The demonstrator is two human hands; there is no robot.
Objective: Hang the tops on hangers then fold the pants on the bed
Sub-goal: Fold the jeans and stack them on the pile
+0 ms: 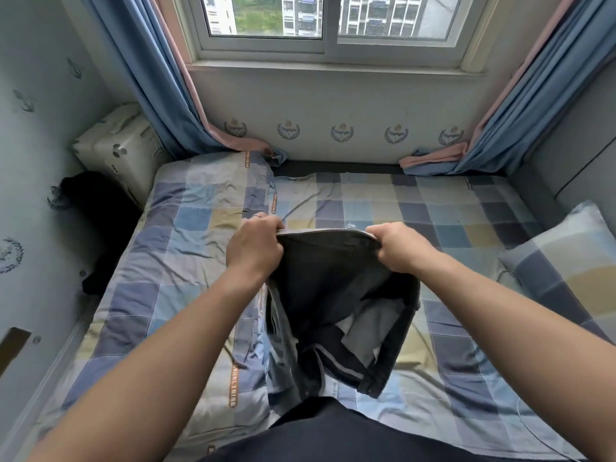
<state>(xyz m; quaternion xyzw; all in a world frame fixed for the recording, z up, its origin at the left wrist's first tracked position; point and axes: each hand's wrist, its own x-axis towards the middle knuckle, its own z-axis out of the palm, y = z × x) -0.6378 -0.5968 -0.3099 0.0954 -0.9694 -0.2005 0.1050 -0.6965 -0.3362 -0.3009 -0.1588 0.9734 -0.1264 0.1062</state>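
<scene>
While both arms are stretched forward over the bed [186, 248], a pair of dark pants [328, 288] is gripped at its upper edge by both hands. The left hand [255, 248] is closed in a fist on the left corner of that edge, fingers curled tight over the fabric, and a ring is seen on one finger. The right hand [398, 248] is clenched the same way on the right corner, fingers wrapped under and hidden by the cloth. The edge is pulled fairly taut between the two fists, side to side across the view.

The pants are dark grey to black, denim-like, with lighter grey inner fabric and a pale stripe exposed lower down. The garment is bunched and twisted below the hands, not flat. Its long axis is run from the held edge, away from the person, down toward the person's body, where the lower end is draped against the checked bedsheet.

The pants are held above the middle of the bed, roughly centred. A checked pillow [566, 261] is seen at the right edge, well apart from them. Blue curtains [160, 95] are hung at both sides of the window [330, 21].
</scene>
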